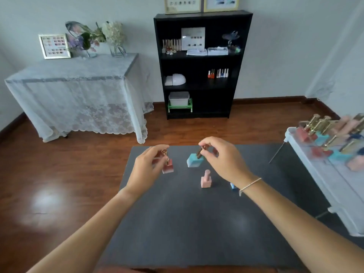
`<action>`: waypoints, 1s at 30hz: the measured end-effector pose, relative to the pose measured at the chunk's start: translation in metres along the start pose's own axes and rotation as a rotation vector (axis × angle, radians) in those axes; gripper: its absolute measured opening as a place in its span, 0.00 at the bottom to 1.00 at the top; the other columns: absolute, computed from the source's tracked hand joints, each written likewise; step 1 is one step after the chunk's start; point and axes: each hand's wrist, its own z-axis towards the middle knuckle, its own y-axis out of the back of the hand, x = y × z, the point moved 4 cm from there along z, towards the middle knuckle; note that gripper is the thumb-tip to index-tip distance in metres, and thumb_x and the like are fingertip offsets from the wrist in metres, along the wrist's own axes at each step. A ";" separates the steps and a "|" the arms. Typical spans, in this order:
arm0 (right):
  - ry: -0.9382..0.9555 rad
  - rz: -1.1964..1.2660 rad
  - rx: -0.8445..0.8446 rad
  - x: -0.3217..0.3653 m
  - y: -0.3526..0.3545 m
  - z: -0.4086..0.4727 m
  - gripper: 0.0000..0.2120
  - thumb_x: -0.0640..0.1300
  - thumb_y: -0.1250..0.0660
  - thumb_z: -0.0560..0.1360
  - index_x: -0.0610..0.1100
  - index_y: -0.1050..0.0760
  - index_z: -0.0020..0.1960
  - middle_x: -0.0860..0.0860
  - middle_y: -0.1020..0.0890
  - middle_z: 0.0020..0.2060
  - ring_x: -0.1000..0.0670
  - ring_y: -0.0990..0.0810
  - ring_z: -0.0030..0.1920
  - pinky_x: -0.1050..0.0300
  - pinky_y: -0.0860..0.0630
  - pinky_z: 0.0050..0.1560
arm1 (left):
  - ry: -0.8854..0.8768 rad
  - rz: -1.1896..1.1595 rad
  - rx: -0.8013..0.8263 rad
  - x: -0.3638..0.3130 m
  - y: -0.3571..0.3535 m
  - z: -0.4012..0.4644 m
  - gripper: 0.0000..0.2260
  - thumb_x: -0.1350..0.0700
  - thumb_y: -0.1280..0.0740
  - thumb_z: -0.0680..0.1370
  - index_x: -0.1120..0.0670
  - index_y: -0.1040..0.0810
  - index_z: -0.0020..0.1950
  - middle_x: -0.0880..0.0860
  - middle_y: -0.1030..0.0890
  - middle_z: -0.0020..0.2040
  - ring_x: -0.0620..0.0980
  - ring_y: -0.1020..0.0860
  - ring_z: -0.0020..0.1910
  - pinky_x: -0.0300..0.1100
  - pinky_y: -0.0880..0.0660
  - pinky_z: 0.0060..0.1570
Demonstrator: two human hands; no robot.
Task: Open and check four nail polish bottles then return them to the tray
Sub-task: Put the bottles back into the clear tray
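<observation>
while the left hand (149, 162) pinches the red bottle (168, 168) by its gold cap, right hand (220, 156) fingers clamp the teal bottle (194, 160) cap, near the tabletop (187, 223) far edge

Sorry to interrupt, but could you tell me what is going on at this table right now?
A person is working through nail polish bottles on a dark table mat. The left hand pinches the gold cap of a red bottle, and the right hand grips the gold cap of a teal bottle. A pink bottle stands capped nearer the person, and a blue bottle is mostly hidden behind the right wrist. More bottles sit in the white tray at the right.
</observation>
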 end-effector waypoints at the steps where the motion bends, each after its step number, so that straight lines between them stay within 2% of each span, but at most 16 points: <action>1: 0.018 0.016 -0.033 0.003 0.021 0.002 0.08 0.40 0.34 0.73 0.48 0.24 0.51 0.55 0.21 0.43 0.51 0.26 0.35 0.57 0.28 0.37 | -0.027 -0.024 -0.004 -0.018 -0.002 0.006 0.13 0.63 0.33 0.74 0.50 0.23 0.56 0.44 0.22 0.46 0.40 0.21 0.46 0.24 0.28 0.47; 4: 0.045 0.016 -0.142 0.004 0.082 0.001 0.08 0.39 0.33 0.72 0.47 0.23 0.51 0.54 0.20 0.41 0.52 0.25 0.35 0.65 0.28 0.35 | -0.119 -0.095 -0.012 -0.074 -0.016 0.022 0.14 0.63 0.32 0.74 0.48 0.24 0.55 0.43 0.21 0.45 0.39 0.22 0.46 0.23 0.29 0.47; 8: 0.059 0.020 -0.221 -0.007 0.156 -0.013 0.09 0.37 0.32 0.72 0.45 0.22 0.51 0.53 0.21 0.39 0.58 0.25 0.36 0.75 0.31 0.35 | -0.199 -0.216 0.027 -0.144 -0.052 0.031 0.14 0.63 0.32 0.74 0.46 0.24 0.53 0.47 0.20 0.42 0.41 0.21 0.42 0.30 0.24 0.45; 13: 0.020 -0.006 -0.243 -0.038 0.234 -0.041 0.09 0.36 0.33 0.71 0.46 0.21 0.50 0.58 0.22 0.38 0.62 0.26 0.38 0.77 0.31 0.39 | -0.255 -0.355 0.099 -0.213 -0.115 0.029 0.16 0.63 0.31 0.73 0.40 0.24 0.50 0.47 0.21 0.37 0.39 0.23 0.38 0.29 0.24 0.41; 16: -0.017 -0.061 -0.197 -0.063 0.265 -0.057 0.09 0.38 0.33 0.72 0.48 0.21 0.50 0.60 0.22 0.40 0.64 0.25 0.40 0.76 0.30 0.39 | -0.240 -0.392 0.126 -0.239 -0.153 0.025 0.16 0.62 0.30 0.73 0.40 0.24 0.49 0.48 0.21 0.37 0.44 0.23 0.38 0.39 0.21 0.44; 18: -0.039 -0.089 -0.163 -0.081 0.280 -0.065 0.09 0.39 0.33 0.72 0.48 0.21 0.50 0.57 0.20 0.41 0.62 0.24 0.41 0.73 0.29 0.40 | -0.225 -0.397 0.142 -0.253 -0.176 0.023 0.16 0.61 0.31 0.73 0.39 0.24 0.48 0.48 0.22 0.37 0.45 0.23 0.39 0.47 0.21 0.47; 20: -0.053 -0.124 -0.117 -0.098 0.291 -0.072 0.09 0.40 0.33 0.72 0.49 0.22 0.51 0.58 0.21 0.42 0.60 0.23 0.42 0.71 0.27 0.40 | -0.225 -0.389 0.161 -0.265 -0.196 0.021 0.16 0.61 0.31 0.73 0.39 0.24 0.49 0.46 0.22 0.36 0.47 0.22 0.39 0.50 0.20 0.48; 22: -0.072 -0.149 -0.082 -0.114 0.299 -0.078 0.09 0.41 0.33 0.72 0.50 0.22 0.51 0.59 0.21 0.43 0.57 0.22 0.42 0.69 0.27 0.39 | -0.225 -0.379 0.175 -0.274 -0.214 0.020 0.15 0.61 0.30 0.73 0.40 0.24 0.49 0.46 0.22 0.36 0.47 0.22 0.40 0.49 0.20 0.49; 25: -0.082 -0.182 -0.018 -0.136 0.306 -0.083 0.09 0.43 0.33 0.73 0.51 0.22 0.52 0.55 0.19 0.48 0.54 0.21 0.43 0.63 0.24 0.37 | -0.200 -0.348 0.193 -0.282 -0.239 0.018 0.14 0.60 0.30 0.72 0.40 0.24 0.49 0.47 0.21 0.37 0.47 0.22 0.40 0.41 0.22 0.47; 27: -0.075 -0.217 0.036 -0.149 0.305 -0.084 0.10 0.44 0.33 0.73 0.52 0.23 0.53 0.55 0.18 0.51 0.56 0.21 0.42 0.63 0.27 0.33 | -0.184 -0.326 0.211 -0.283 -0.254 0.015 0.14 0.60 0.30 0.72 0.41 0.24 0.49 0.49 0.19 0.39 0.46 0.21 0.40 0.36 0.23 0.45; 30: -0.075 -0.254 0.078 -0.163 0.300 -0.085 0.10 0.44 0.33 0.73 0.51 0.23 0.54 0.54 0.18 0.49 0.59 0.26 0.33 0.67 0.33 0.31 | -0.172 -0.276 0.237 -0.282 -0.270 0.014 0.13 0.62 0.30 0.72 0.44 0.23 0.49 0.49 0.19 0.41 0.41 0.22 0.39 0.29 0.24 0.43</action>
